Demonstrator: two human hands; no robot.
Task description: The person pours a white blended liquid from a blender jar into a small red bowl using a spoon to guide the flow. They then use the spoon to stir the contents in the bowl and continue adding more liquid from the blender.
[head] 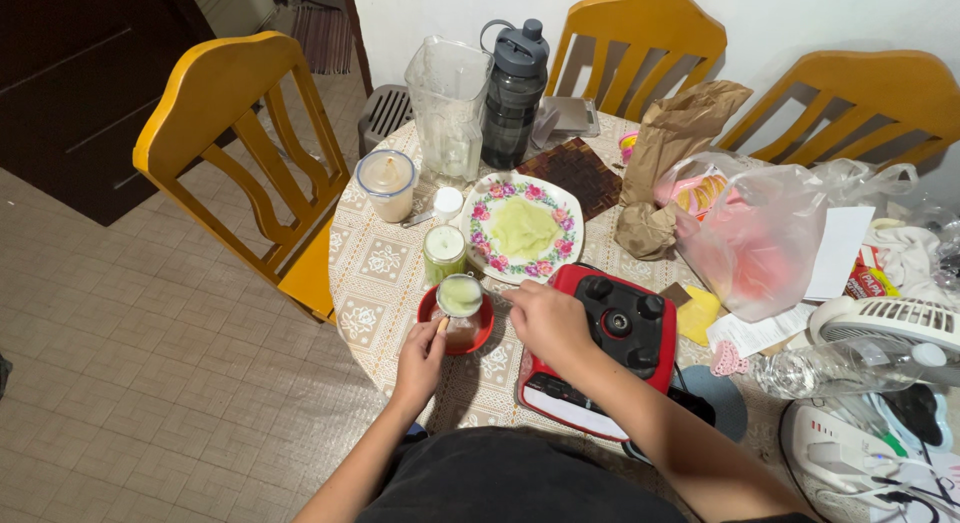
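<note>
Two bare hands reach over the counter (390, 273). The left hand (420, 361) curls its fingers (436, 330) closed on the rim of a red saucer (478, 335), which carries a small glass cup (460, 305) of pale green paste. The right hand (545, 318) rests loosely curled, gripping nothing, on a red blender base (615, 333), fingertips just beside the cup. Beyond the fingers stand a green-filled jar (444, 251) and a flowered plate (521, 228). Farther right lie a crumpled brown paper bag (670, 153) and a pink plastic bag (755, 238).
</note>
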